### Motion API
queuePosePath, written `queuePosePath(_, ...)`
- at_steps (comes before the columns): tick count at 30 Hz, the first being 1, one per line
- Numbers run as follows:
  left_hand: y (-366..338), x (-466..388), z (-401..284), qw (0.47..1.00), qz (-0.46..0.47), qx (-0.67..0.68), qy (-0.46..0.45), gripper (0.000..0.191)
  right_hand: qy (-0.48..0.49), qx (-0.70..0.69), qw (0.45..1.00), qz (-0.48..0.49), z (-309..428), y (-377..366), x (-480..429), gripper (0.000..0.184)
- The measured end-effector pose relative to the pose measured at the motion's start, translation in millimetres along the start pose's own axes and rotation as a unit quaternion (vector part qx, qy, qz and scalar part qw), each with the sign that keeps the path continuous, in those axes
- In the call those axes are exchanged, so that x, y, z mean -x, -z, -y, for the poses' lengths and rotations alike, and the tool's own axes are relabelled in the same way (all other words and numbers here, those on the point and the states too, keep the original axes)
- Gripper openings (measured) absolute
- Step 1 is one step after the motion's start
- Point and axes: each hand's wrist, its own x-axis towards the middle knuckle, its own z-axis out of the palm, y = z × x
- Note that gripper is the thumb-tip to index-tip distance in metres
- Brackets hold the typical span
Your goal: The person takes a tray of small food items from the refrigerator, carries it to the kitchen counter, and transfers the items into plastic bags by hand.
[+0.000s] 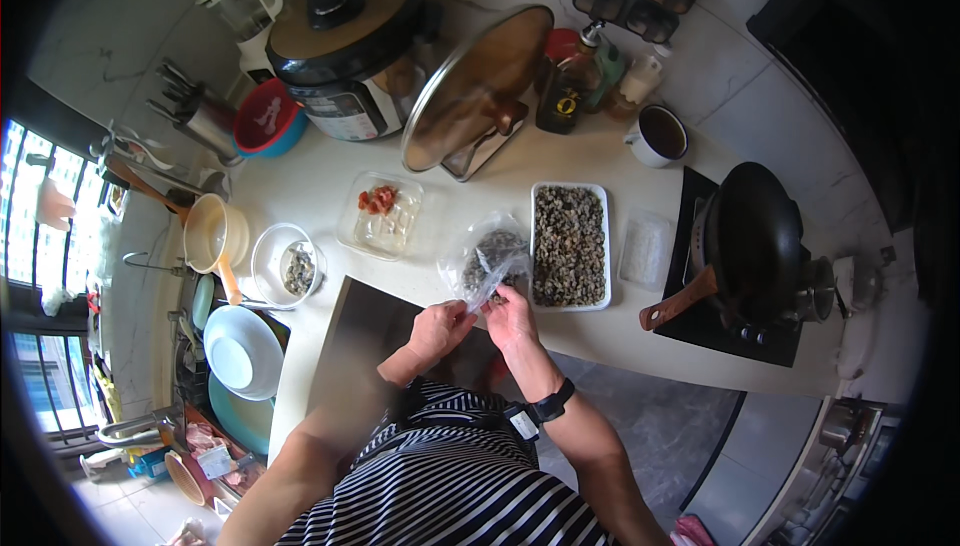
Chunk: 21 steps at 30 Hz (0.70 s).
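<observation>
Both hands pinch the gathered mouth of a clear plastic bag (491, 249) at the counter's front edge. My left hand (441, 330) grips the bag's film on one side, and my right hand (510, 315) holds it on the other. Inside the bag are small dark grey-brown pieces, perhaps shellfish. Right beside it lies a white rectangular tray (570, 246) filled with similar small pieces. Left of the bag sits a clear plastic container (381, 216) with red chopped pieces in one part. A clear round bowl (286, 267) farther left holds some greyish pieces.
A black wok (754, 238) with a wooden handle rests on the cooktop at right. A clear lidded box (645, 249) lies beside the tray. Behind stand a glass lid (480, 88), an electric pressure cooker (345, 58), an oil bottle (566, 92) and a mug (658, 137). Basins (244, 352) fill the sink.
</observation>
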Motion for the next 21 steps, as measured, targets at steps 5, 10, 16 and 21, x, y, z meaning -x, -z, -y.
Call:
queuePosePath(5,7.6,-6.3,-1.4,0.996,0.083,0.028,0.0,0.026,0.002,0.063,0.998,-0.028,5.6,-4.5,1.8,0.022)
queuePosePath(10,12.2,-14.8,2.2,0.986,0.11,0.125,0.023,0.027,0.056,0.249,0.963,-0.09,31.2,-24.4,19.5,0.019)
queuePosePath(16,-8.5,-25.9,12.7,0.968,0.215,0.13,0.024,0.026,0.128,0.353,0.926,-0.038,40.5,-19.7,14.4,0.042)
queuePosePath(21,-19.6,-23.9,5.0,0.968,0.198,0.131,-0.087,0.02,0.142,0.247,0.958,0.006,27.0,-25.2,14.5,0.039)
